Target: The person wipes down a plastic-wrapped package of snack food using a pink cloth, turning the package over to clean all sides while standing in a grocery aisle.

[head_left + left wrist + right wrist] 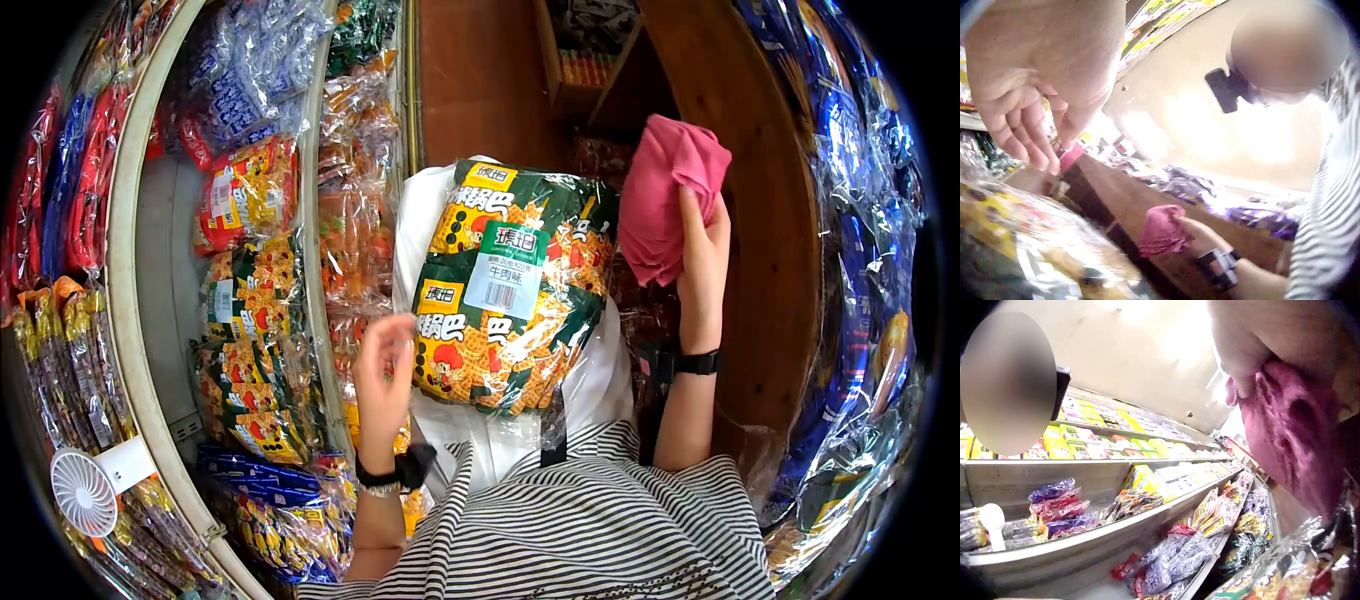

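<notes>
A pink cloth [668, 200] is gripped in my right hand [705, 260], out to the right of a large clear-wrapped pack [510, 290] of green and yellow snack bags with a white and green label. The pack lies across the lap. My left hand [385, 365] is raised beside the pack's left edge, fingers loosely bent, holding nothing. In the left wrist view the left hand [1041, 81] hangs over the shiny pack [1035, 244], and the cloth [1164, 231] shows beyond. The right wrist view shows the cloth [1291, 425] bunched under the right hand [1272, 337].
Shelves with wrapped snacks [250, 190] run along the left, with a white fan [85, 492] at their edge. A wooden surface [770, 250] curves along the right, bordered by blue-wrapped packs [850, 250]. An open wooden box [575, 95] stands at the top.
</notes>
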A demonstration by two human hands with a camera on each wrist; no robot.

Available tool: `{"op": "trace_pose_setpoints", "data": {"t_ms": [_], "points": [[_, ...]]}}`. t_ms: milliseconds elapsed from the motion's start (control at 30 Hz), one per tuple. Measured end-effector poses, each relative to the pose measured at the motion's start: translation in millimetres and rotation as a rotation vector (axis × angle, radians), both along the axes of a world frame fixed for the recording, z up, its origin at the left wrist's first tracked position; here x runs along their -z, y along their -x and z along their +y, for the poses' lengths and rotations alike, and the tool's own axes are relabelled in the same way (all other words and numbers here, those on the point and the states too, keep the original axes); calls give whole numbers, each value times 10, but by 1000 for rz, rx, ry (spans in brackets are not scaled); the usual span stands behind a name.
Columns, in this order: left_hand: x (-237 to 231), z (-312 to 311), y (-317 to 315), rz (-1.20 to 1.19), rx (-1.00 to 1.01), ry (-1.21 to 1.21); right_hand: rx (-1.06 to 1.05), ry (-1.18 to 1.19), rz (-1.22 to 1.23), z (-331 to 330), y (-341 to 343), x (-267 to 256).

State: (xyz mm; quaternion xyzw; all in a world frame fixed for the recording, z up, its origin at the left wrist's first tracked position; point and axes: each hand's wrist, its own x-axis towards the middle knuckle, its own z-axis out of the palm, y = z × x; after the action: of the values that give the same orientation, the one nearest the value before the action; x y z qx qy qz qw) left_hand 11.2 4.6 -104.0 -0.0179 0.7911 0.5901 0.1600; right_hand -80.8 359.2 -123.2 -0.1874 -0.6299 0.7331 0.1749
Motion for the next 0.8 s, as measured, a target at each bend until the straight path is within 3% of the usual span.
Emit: {"op": "trace_pose_setpoints", "data": {"t_ms": [33,167,233,300,367,433,500,633,700,767,800], "points": [[157,-62,71,100,-127,106,-57,-90,57,-37,44,-7],[752,-269,108,47,-118,212,-381,-374,38,-418,117,-204],[866,-308,86,-126,-83,-32,-549,-563,-12,-731,39,-271],[820,-327,99,-255,-120,-173,-932,-990,-11,-933,-18,-7],[800,-361,104,-363,-107,-306,-862,-1149,247,-1180,-206,18],[804,-390,83,-422,-86,-335,-878,-1181,225,-1261,-288,23],[685,-247,50,-428,-200,-450,-814,-1098,183,-1272,-330,4],[775,-173,-60,-567,-302,-744,-968,-1011,218,-1308,-505,-111],[1053,-199,-152,-603,-362,-798,-1131,-888,321,-1416,-638,-109],[1497,-388,-280,-762,-280,-1352,-1212,-894,283,-1557,-690,-89],[1537,-402,-286,-718,-327,-1246,-1214,-895,280,-1561,-648,-97]]}}
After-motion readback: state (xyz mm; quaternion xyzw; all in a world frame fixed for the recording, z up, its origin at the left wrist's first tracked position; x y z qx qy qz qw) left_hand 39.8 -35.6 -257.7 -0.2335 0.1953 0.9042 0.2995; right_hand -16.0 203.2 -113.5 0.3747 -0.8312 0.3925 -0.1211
